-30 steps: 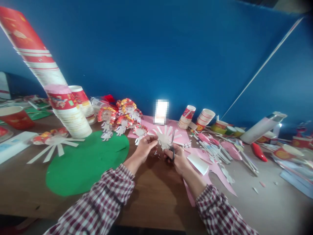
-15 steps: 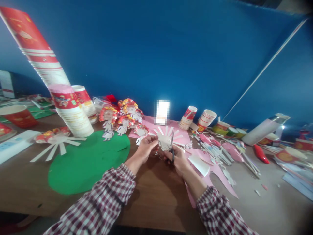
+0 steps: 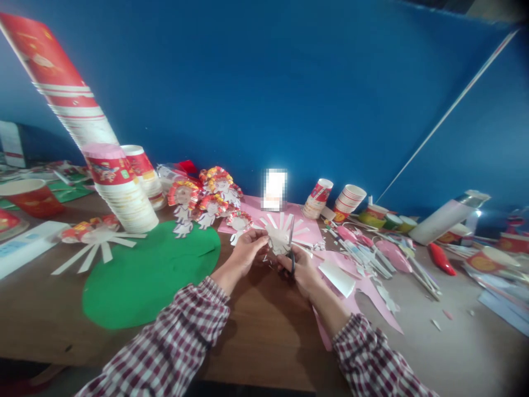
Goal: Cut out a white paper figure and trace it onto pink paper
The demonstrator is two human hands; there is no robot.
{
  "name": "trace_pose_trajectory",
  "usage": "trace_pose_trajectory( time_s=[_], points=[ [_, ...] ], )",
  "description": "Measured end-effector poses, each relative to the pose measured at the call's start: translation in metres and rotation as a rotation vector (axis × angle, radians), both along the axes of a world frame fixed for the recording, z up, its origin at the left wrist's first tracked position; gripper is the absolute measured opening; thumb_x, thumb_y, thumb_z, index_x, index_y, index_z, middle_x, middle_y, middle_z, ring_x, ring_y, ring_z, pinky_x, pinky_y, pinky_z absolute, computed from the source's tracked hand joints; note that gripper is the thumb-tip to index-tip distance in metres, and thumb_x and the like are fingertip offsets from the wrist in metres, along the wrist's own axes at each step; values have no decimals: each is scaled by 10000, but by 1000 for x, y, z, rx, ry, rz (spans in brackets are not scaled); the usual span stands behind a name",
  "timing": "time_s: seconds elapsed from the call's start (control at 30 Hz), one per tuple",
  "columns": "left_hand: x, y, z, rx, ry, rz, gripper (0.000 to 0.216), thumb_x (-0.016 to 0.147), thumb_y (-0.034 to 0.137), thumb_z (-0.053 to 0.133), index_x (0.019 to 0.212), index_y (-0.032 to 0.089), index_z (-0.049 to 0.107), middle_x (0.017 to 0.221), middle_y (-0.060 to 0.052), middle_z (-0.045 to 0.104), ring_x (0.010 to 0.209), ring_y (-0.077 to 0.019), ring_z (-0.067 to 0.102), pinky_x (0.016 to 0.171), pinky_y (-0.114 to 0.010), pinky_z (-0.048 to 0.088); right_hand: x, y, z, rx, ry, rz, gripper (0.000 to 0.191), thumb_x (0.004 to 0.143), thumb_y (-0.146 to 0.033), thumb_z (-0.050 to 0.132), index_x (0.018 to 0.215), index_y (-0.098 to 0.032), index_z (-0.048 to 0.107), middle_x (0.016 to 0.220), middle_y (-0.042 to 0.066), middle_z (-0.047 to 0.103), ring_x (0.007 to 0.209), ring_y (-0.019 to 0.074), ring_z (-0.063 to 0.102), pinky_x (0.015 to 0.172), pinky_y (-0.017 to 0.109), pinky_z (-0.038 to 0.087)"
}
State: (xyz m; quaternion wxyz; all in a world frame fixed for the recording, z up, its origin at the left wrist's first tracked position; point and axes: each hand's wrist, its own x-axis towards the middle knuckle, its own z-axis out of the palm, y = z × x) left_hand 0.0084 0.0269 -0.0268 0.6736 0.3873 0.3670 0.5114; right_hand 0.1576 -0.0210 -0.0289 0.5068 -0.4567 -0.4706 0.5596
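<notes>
My left hand [image 3: 250, 247] pinches the left edge of a white paper cutout [image 3: 279, 237] with narrow strips fanning out from its top. Closed around the dark handles of a pair of scissors [image 3: 291, 234] is my right hand [image 3: 301, 270]. The blades point up and away, close against the cutout's right side; whether they bite into the paper I cannot tell. Pink paper [image 3: 308, 223] lies behind the cutout. To the left stand several paper lion figures [image 3: 211, 208] with curled red and yellow manes.
A green paper sheet [image 3: 149, 286] lies left of my arms, beside another strip-edged cutout [image 3: 99, 237]. Tall stacked paper cups [image 3: 124, 193] rise behind it. On the right are paper scraps [image 3: 355, 242], more cups [image 3: 349, 201], a white flask [image 3: 446, 220] and a red object [image 3: 441, 259].
Almost nothing differs. Both hands, the cutout and the scissors stay in nearly the same place, with only a very slight shift of the view.
</notes>
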Motion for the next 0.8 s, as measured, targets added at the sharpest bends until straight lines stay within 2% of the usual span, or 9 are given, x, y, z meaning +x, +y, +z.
trace_pose_trajectory(
  time_s=[0.27, 0.5, 0.63, 0.8],
  points=[
    [0, 0, 0, -11, -15, 24, 257, 613, 259, 725, 792, 140, 583, 666, -5, 622, 553, -99, 577, 558, -233, 472, -1, 1, -1, 38, -4, -13, 349, 635, -391, 747, 816, -160, 559, 560, -30, 564, 436, 81, 461, 398, 190, 343],
    [-9, 10, 5, -54, -123, 215, 243, 604, 186, 710, 795, 130, 570, 606, 23, 576, 530, -68, 542, 542, -193, 432, 4, 1, -5, 137, -135, -46, 347, 748, -419, 655, 977, -183, 544, 650, -23, 548, 498, 82, 460, 444, 197, 363],
    [-17, 14, 9, -90, -185, 282, 250, 610, 146, 695, 814, 140, 551, 628, 22, 581, 562, -67, 560, 578, -194, 449, 5, -6, 1, 178, -219, 88, 325, 789, -413, 608, 1014, -185, 554, 694, 0, 562, 543, 100, 495, 463, 205, 380],
    [-22, 16, 10, -82, -199, 322, 200, 632, 181, 696, 760, 144, 547, 623, 27, 575, 565, -56, 557, 570, -172, 451, 0, -15, 9, 97, -292, 328, 300, 758, -400, 639, 945, -169, 594, 631, -2, 567, 516, 113, 528, 476, 218, 411]
  ],
)
